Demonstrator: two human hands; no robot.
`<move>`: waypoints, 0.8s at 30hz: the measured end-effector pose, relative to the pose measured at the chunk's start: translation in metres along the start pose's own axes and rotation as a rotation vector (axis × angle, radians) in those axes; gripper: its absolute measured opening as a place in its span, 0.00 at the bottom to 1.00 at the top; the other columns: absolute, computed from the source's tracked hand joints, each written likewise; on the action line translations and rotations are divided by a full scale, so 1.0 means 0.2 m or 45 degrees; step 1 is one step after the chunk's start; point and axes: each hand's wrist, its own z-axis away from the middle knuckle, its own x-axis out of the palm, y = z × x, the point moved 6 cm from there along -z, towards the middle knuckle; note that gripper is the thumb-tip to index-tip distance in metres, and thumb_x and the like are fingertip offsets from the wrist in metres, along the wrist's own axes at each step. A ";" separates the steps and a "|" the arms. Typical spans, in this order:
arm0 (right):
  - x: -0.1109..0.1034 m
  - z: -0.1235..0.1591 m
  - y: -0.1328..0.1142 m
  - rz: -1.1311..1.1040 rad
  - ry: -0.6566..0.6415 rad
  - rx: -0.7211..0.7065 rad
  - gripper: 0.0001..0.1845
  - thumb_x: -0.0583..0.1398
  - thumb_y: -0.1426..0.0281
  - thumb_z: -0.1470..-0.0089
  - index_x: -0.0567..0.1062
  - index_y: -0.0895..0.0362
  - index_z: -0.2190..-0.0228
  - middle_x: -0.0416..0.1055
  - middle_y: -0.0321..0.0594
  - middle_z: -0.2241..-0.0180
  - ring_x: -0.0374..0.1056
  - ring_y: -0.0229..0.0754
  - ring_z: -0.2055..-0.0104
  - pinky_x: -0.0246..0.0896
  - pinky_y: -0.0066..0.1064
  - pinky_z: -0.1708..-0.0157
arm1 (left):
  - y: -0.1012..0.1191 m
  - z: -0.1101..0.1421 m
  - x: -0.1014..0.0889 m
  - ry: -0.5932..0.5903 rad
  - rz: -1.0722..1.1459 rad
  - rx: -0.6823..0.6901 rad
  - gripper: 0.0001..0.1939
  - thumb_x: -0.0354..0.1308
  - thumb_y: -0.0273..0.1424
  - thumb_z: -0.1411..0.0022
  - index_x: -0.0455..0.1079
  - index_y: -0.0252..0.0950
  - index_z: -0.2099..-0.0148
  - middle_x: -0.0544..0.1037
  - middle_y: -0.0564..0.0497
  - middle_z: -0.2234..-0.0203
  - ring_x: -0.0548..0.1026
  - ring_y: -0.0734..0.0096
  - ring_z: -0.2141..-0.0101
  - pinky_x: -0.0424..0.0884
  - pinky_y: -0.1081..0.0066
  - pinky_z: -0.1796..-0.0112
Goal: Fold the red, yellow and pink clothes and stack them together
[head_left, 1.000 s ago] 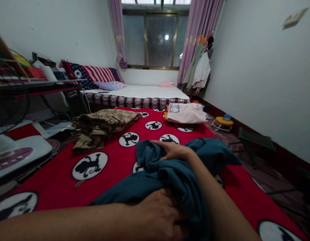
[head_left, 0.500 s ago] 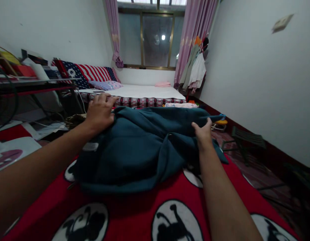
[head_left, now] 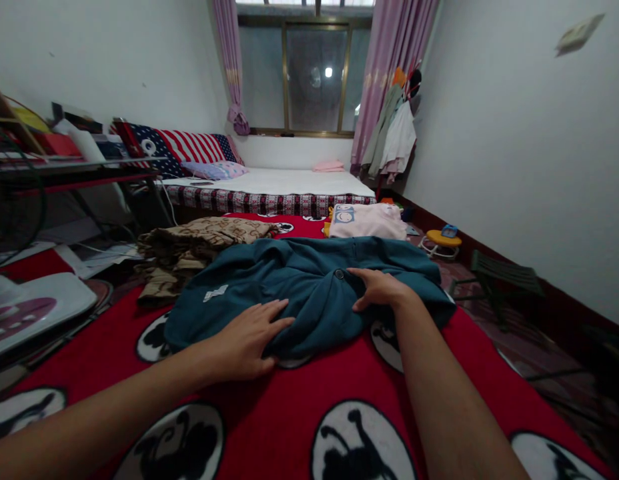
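Left hand [head_left: 250,337] spread, right hand [head_left: 382,288] likewise — both closer together than before, over the teal garment [head_left: 304,283]

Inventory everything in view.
garment: 1, teal, on blanket
blanket: 1, red, beneath garment
patterned cloth: 1, brown, behind left
clothes stack: 1, pink, behind right
bed: 1, white, below window
pillow: 1, lilac, on bed
window: 1, brown frame, back
curtains: 2, purple, beside window
hung clothes: several, mixed, right corner
round stool: 1, yellow, right
folding stool: 1, green, right
desk: 1, grey, cluttered, left
left grip: 1, at garment edge
right grip: 1, at garment button
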 end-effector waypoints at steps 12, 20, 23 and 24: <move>0.06 -0.06 0.03 0.185 0.337 0.164 0.26 0.58 0.71 0.52 0.76 0.49 0.51 0.74 0.42 0.50 0.67 0.50 0.47 0.60 0.38 0.51 | -0.08 -0.04 -0.15 0.077 0.252 0.065 0.25 0.59 0.40 0.43 0.70 0.42 0.43 0.77 0.46 0.50 0.74 0.56 0.51 0.70 0.63 0.51; 0.08 -0.03 0.03 0.146 0.683 0.237 0.22 0.54 0.73 0.51 0.80 0.52 0.57 0.78 0.43 0.58 0.71 0.46 0.54 0.59 0.34 0.59 | -0.94 0.03 -0.49 0.732 -0.230 -0.690 0.44 0.65 0.36 0.51 0.55 0.42 0.33 0.54 0.40 0.34 0.48 0.39 0.35 0.47 0.43 0.40; 0.08 -0.02 0.04 0.121 0.727 0.188 0.21 0.54 0.74 0.51 0.81 0.53 0.59 0.78 0.43 0.59 0.71 0.46 0.56 0.59 0.34 0.60 | -1.20 0.05 -0.29 0.373 -0.105 -0.809 0.63 0.71 0.41 0.63 0.43 0.39 0.29 0.46 0.31 0.33 0.44 0.32 0.35 0.51 0.42 0.42; 0.08 -0.02 0.04 0.115 0.734 0.182 0.21 0.54 0.74 0.51 0.81 0.53 0.59 0.78 0.42 0.59 0.71 0.46 0.56 0.59 0.34 0.60 | -1.24 0.06 -0.23 0.325 -0.071 -0.792 0.67 0.72 0.42 0.65 0.39 0.37 0.29 0.43 0.29 0.32 0.42 0.32 0.34 0.51 0.44 0.41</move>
